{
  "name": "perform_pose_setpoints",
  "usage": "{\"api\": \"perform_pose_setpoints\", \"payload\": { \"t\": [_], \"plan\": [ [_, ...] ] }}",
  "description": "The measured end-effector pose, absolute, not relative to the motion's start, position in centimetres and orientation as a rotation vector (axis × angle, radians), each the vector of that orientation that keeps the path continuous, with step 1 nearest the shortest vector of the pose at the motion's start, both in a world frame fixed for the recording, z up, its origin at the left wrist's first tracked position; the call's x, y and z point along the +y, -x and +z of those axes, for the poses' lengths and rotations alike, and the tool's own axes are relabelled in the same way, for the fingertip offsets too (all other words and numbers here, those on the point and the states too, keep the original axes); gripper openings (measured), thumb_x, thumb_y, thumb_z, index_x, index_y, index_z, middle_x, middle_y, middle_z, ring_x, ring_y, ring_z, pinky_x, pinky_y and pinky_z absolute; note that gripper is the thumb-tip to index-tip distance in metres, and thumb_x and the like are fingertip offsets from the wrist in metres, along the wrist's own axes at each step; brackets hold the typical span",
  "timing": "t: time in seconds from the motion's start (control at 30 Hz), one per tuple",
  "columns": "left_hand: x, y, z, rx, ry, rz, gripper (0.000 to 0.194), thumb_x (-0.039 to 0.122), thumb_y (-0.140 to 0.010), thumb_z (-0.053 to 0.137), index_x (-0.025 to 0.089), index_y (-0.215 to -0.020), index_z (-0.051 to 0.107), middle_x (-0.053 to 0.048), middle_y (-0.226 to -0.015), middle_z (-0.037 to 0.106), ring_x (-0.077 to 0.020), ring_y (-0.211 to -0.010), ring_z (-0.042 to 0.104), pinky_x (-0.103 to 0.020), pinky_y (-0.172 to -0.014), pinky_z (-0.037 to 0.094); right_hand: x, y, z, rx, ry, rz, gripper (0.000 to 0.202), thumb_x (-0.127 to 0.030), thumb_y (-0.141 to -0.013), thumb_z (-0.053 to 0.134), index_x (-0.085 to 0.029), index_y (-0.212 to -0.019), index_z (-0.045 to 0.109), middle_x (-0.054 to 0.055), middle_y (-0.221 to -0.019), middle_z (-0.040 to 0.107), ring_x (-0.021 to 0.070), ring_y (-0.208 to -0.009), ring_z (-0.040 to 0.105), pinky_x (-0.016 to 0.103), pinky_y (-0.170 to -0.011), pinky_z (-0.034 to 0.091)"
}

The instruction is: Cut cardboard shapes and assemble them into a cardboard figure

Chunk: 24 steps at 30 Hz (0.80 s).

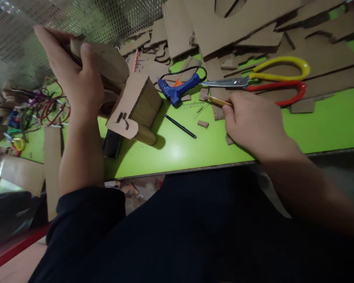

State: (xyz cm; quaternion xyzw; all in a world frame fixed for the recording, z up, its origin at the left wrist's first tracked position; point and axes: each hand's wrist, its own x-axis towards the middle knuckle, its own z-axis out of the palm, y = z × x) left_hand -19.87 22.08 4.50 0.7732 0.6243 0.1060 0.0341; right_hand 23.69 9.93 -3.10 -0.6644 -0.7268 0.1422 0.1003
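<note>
Partly curled left grip (78, 76) on cardboard (110, 61)

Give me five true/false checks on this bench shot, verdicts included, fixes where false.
1. The left hand grips the cardboard model. True.
2. The glue gun is blue. True.
3. The right hand holds the glue gun. False: it holds a slim yellow tool.
4. Both handles of the scissors are red. False: one is yellow, the other red.
5. The black pen-like stick lies on the green tabletop. True.
</note>
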Motion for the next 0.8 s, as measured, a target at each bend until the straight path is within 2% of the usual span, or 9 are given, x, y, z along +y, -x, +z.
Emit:
{"api": "perform_pose_setpoints", "payload": {
  "t": [0.07,0.13,0.27,0.4,0.5,0.57,0.67,0.73,0.8],
  "plan": [
    [22.1,19.9,4.3,2.087,-2.355,0.899,0.103,0.112,-0.102,0.03,0.022,-0.151,0.039,0.003,-0.114,0.035,-0.0105,-0.135,0.035,-0.033,-0.106,0.033,10.0,-23.6,-3.3,-2.128,1.984,0.405,0.039,-0.037,-0.117,0.045,-0.017,-0.132,0.076,0.026,-0.135,0.079,0.0411,-0.105,0.073,0.05,-0.085,0.05],
    [22.1,19.6,3.9,2.103,-2.272,1.092,0.097,0.105,-0.099,0.058,0.02,-0.143,0.042,0.006,-0.125,0.046,-0.009,-0.125,0.041,-0.032,-0.116,0.037,10.0,-23.5,-3.4,-2.124,1.989,0.377,0.039,-0.035,-0.116,0.046,-0.016,-0.133,0.076,0.028,-0.137,0.078,0.0421,-0.106,0.074,0.05,-0.087,0.05],
    [21.5,18.0,3.7,2.308,-2.167,0.984,0.043,0.059,-0.113,0.065,0.023,-0.126,0.046,0.004,-0.13,0.059,-0.0125,-0.123,0.048,-0.032,-0.119,0.04,10.0,-23.3,-3.7,-2.13,1.976,0.287,0.04,-0.032,-0.114,0.049,-0.013,-0.135,0.078,0.029,-0.14,0.077,0.0438,-0.112,0.072,0.051,-0.086,0.051],
    [21.2,17.2,4.2,2.341,-2.142,0.955,0.029,0.046,-0.116,0.061,0.023,-0.123,0.044,0.003,-0.132,0.06,-0.0113,-0.122,0.05,-0.032,-0.12,0.043,10.0,-23.5,-4.1,-2.108,1.965,0.27,0.035,-0.031,-0.114,0.054,-0.015,-0.133,0.079,0.026,-0.14,0.078,0.0424,-0.117,0.072,0.05,-0.091,0.054],
    [21.4,17.6,4.5,2.265,-2.184,0.863,0.039,0.052,-0.119,0.061,0.021,-0.136,0.044,0.006,-0.139,0.056,-0.0078,-0.127,0.048,-0.031,-0.121,0.043,10.2,-23.9,-4.4,-2.119,1.915,0.253,0.033,-0.031,-0.113,0.056,-0.015,-0.13,0.079,0.026,-0.137,0.079,0.0442,-0.122,0.071,0.053,-0.095,0.056],
    [21.5,17.9,4.7,2.159,-2.21,0.655,0.058,0.068,-0.118,0.063,0.021,-0.145,0.043,0.008,-0.144,0.053,-0.0072,-0.129,0.045,-0.031,-0.122,0.041,10.2,-24.2,-4.5,-2.144,1.866,0.254,0.035,-0.033,-0.114,0.055,-0.014,-0.129,0.08,0.027,-0.134,0.079,0.0454,-0.123,0.07,0.057,-0.099,0.057],
    [20.5,17.4,5.2,2.082,-2.206,0.457,0.086,0.093,-0.107,0.067,0.023,-0.152,0.045,0.008,-0.15,0.049,-0.0122,-0.136,0.041,-0.037,-0.134,0.034,9.9,-24.4,-4.2,-2.144,1.788,0.201,0.039,-0.04,-0.115,0.055,-0.013,-0.127,0.081,0.028,-0.134,0.077,0.046,-0.123,0.069,0.061,-0.102,0.056],
    [19.1,16.5,6.0,2.137,-2.183,0.452,0.094,0.099,-0.101,0.07,0.027,-0.157,0.047,0.006,-0.161,0.043,-0.0175,-0.142,0.041,-0.041,-0.137,0.031,9.6,-23.8,-3.4,-2.186,1.707,0.178,0.041,-0.041,-0.117,0.053,-0.013,-0.127,0.081,0.027,-0.132,0.078,0.0447,-0.122,0.069,0.06,-0.102,0.056],
    [17.2,15.3,7.1,2.186,-2.154,0.466,0.096,0.099,-0.1,0.07,0.029,-0.161,0.049,0.005,-0.168,0.043,-0.0199,-0.138,0.047,-0.043,-0.133,0.037,9.6,-22.5,-2.2,-2.328,1.589,0.217,0.042,-0.041,-0.118,0.05,-0.013,-0.129,0.08,0.025,-0.126,0.08,0.0432,-0.119,0.072,0.056,-0.098,0.056]
  ]
}}
